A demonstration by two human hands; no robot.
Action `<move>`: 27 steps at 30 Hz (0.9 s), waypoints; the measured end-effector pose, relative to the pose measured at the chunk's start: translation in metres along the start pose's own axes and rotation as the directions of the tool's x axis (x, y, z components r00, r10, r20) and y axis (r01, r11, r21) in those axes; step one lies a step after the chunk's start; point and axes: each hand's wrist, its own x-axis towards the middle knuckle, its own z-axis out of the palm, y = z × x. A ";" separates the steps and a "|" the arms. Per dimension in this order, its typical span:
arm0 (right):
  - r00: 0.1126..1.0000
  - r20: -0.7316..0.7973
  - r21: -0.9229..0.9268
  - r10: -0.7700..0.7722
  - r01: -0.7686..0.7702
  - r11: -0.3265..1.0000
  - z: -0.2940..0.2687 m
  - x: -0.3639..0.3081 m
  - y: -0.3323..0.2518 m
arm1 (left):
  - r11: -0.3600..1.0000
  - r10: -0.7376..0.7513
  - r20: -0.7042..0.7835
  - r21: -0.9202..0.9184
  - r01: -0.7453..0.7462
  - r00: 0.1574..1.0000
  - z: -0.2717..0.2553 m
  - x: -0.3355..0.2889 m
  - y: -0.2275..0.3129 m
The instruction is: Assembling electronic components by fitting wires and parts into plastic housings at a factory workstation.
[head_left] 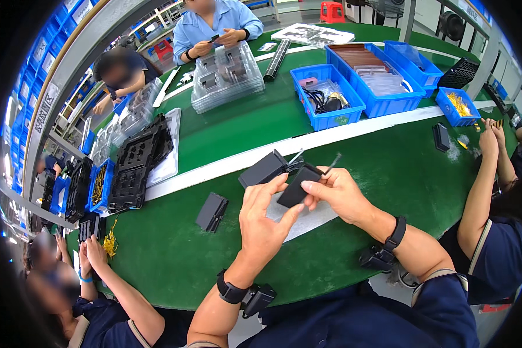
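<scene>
A flat black rectangular case [296,188] with a thin dark rod sticking out of it is pinched in my right hand [342,197], thumb on its face. My left hand [262,217] is beside the case's left side, thumb and fingers spread apart. Whether a left fingertip touches the case I cannot tell. Just beyond my hands another black case [264,169] rests on the table, with a light metallic rod near its right end. A third black case [212,212] lies to the left of my left hand. Under my hands is a pale sheet [312,223].
Blue bins [329,119] with cables and parts stand at the back right. Clear plastic trays [226,87] are stacked across the green table [174,255]. A black tray [136,168] leans at the left. Co-workers' hands [95,252] work at left, right and far side.
</scene>
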 end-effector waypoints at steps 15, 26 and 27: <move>0.985 0.053 -0.399 -0.166 0.174 0.900 -0.004 -0.006 -0.009 | 0.444 -0.454 0.376 -0.691 0.571 0.808 0.012 -0.005 -0.019; 0.715 0.319 -0.703 -0.622 0.619 0.351 -0.006 -0.002 -0.006 | 0.372 -0.469 0.401 -0.718 0.588 0.787 0.011 -0.003 -0.024; 0.702 0.333 -0.684 -0.630 0.640 0.351 -0.007 -0.001 -0.005 | 0.394 -0.477 0.389 -0.706 0.588 0.788 0.011 -0.003 -0.023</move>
